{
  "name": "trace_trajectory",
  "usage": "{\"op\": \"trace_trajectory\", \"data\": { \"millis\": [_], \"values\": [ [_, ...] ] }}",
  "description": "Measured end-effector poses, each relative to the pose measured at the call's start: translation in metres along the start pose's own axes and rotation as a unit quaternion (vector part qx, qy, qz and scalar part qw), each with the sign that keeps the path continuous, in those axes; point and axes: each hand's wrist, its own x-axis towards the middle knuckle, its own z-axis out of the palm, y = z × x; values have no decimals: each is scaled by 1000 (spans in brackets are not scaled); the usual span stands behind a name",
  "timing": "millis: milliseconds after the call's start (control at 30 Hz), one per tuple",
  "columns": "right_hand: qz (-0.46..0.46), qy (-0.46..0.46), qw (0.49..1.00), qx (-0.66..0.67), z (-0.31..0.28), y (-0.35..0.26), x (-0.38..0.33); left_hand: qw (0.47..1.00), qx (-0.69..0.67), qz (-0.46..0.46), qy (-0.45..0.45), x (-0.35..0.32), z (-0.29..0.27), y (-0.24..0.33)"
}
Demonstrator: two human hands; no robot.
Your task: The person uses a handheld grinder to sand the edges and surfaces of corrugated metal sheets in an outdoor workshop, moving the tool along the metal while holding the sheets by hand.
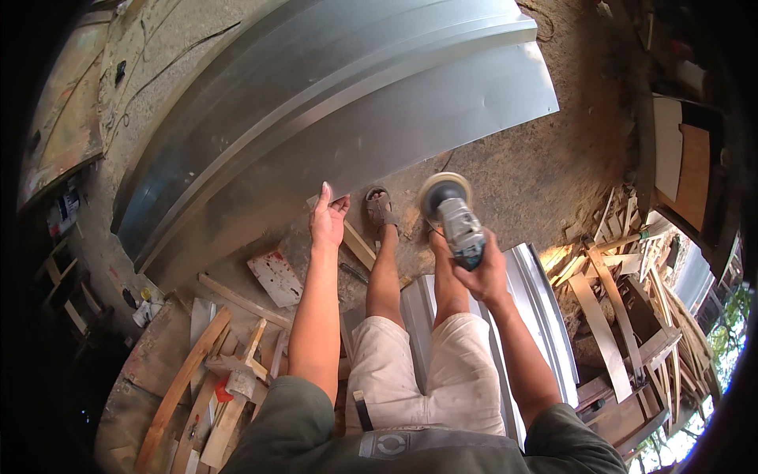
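Observation:
My right hand (pixel 483 276) is wrapped round the body of an angle grinder (pixel 460 229), grey and teal, with a round tan-rimmed disc (pixel 446 191) at its far end. The disc is held off the metal, over the brown floor. A large grey folded metal sheet (pixel 379 154) spreads across the upper part of the view, with a raised ridge along it. At its near edge is my left hand (pixel 328 220), fingers loosely apart, the tips overlapping the edge. Whether they touch the metal I cannot tell.
Wood offcuts (pixel 213 395) lie piled at the lower left, and more wooden strips (pixel 612 316) at the right. A ribbed light metal sheet (pixel 541 316) lies beneath my legs. A paint-spotted board (pixel 275 278) rests near my left forearm. My sandalled foot (pixel 379 207) stands by the big sheet's edge.

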Motion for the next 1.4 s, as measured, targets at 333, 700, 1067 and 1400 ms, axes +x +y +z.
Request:
{"op": "trace_trajectory", "data": {
  "millis": [333, 700, 1067, 1400],
  "values": [
    [4, -96, 989, -112, 38, -32, 32, 999, 26, 15, 24, -19, 8, 12],
    [48, 87, 995, -16, -2, -13, 43, 1000, 17, 15, 18, -22, 14, 14],
    [5, 22, 999, -48, 14, -28, 43, 999, 9, -23, 20, -15, 1, 20],
    [-43, -96, 985, -134, 64, -45, 34, 996, 58, -27, 68, -25, 9, 24]
  ]
}}
